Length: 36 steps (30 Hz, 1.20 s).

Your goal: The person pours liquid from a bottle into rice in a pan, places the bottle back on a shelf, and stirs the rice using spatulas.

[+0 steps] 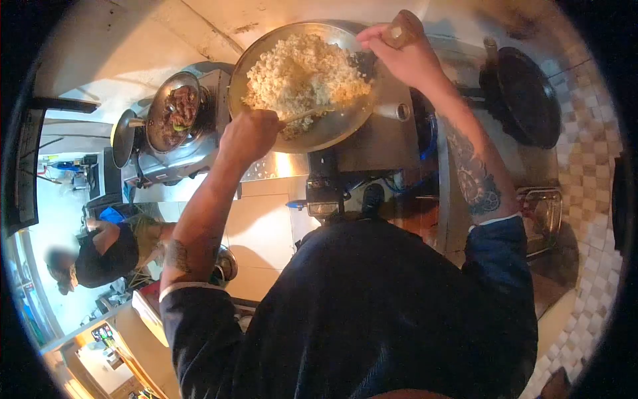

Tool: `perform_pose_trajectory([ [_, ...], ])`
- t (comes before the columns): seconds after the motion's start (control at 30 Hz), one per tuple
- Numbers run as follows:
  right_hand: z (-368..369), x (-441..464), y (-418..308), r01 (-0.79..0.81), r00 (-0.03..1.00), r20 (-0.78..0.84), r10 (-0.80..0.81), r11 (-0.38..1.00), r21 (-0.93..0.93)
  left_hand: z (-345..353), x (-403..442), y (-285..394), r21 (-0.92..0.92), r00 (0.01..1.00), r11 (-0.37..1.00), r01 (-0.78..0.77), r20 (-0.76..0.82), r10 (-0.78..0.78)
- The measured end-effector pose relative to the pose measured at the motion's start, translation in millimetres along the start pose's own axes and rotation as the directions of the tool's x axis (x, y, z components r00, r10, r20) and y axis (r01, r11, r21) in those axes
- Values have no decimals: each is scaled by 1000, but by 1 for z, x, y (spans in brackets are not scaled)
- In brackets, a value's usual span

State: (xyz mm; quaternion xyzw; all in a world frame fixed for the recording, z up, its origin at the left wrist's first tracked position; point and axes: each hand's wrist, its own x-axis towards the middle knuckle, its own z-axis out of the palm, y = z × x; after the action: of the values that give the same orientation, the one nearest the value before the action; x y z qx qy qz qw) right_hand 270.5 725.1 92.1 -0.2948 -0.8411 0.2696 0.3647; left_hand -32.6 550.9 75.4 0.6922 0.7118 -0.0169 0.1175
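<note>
A large wok (342, 133) full of rice (299, 70) sits on the stove in front of me. My left hand (251, 136) is closed on a pale long-handled utensil (306, 116), whose far end lies in the rice; its head is hidden. Above the wok's right rim, my right hand (405, 58) grips a brown rounded object (403, 30) with a pale spot on it; I cannot make out its kind. Below that hand, a dark patch (365, 63) shows inside the wok. The wok's handle (395, 112) points right, with neither hand on it.
On the left burner, a pan (151, 126) holds dark meat pieces (179, 110), beside another round pan (123, 139). A black pan (528, 96) is at the far right, above a wire rack (541, 216). Another person (106, 256) is at the left.
</note>
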Motion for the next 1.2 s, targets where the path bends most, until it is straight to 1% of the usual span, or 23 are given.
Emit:
perform_pose_trajectory([
  [0.03,-4,4,0,87,996,-2,-89,988,-128,6,-1,-11,-64,1000,998,-15,-13,15],
  [0.1,-16,9,-6,72,997,17,-72,996,-52,-6,-10,-13,-242,1000,970,7,-2,-8],
  [0.13,-22,13,-17,-32,999,49,25,988,153,-3,-8,-29,-279,996,957,-76,-73,58],
  [0.2,-14,19,-29,-47,993,106,59,993,-113,8,-7,-75,-333,961,913,-238,-217,171],
  [0.23,-4,23,-32,63,991,133,13,833,-550,-15,-13,-70,-350,971,911,-219,-167,169],
  [0.27,3,24,-32,164,984,178,-17,481,-861,-38,-20,-66,-367,979,909,-199,-117,167],
  [0.33,3,19,-24,189,980,120,-159,554,-811,-56,-26,-75,-580,980,791,195,145,-135],
  [0.37,1,19,-26,198,977,120,-174,553,-809,-51,-28,-97,-639,995,765,81,102,-20],
  [0.47,-2,17,-15,189,977,90,-193,591,-785,-52,-37,-96,-636,948,707,309,261,-180],
  [0.5,-1,17,-10,180,978,76,-193,608,-773,-30,-36,-108,-582,981,794,177,168,-95],
  [0.53,1,18,-8,174,983,110,-145,577,-798,19,-22,-127,-484,983,855,-186,-94,161],
  [0.6,4,22,-6,169,985,168,-48,511,-843,20,-23,-96,-552,995,831,67,97,-16],
  [0.67,6,20,-15,216,973,226,-34,463,-860,19,-19,-73,-568,911,718,402,325,-253],
  [0.7,5,19,-18,242,966,257,-27,436,-867,31,-10,-102,-424,989,893,-149,-75,130],
  [0.77,15,13,23,221,971,127,-203,556,-802,-25,-21,-83,-376,941,876,303,266,-211],
  [0.8,20,14,39,218,959,49,-280,616,-757,-51,-25,-80,-359,939,888,287,290,-186],
  [0.87,25,24,43,220,975,145,-171,609,-762,-105,-32,-73,-327,932,911,250,338,-135],
  [0.9,23,30,43,222,975,191,-116,602,-767,-136,-34,-55,-90,925,995,37,379,0],
  [1.0,15,45,39,240,944,326,51,573,-784,-140,-20,-78,262,861,909,-323,479,169],
  [1.07,10,43,17,44,995,99,2,887,-460,-136,-19,-70,429,889,856,-289,452,74],
  [1.13,10,39,8,-28,1000,-11,27,980,-198,-136,-25,-18,625,936,776,-89,319,-149],
  [1.17,10,38,9,-32,999,-5,32,987,-160,-118,-8,-38,555,891,820,-136,431,-144],
  [1.2,9,36,11,-53,998,12,55,991,-122,-94,-4,-43,529,923,846,-70,355,-146],
])
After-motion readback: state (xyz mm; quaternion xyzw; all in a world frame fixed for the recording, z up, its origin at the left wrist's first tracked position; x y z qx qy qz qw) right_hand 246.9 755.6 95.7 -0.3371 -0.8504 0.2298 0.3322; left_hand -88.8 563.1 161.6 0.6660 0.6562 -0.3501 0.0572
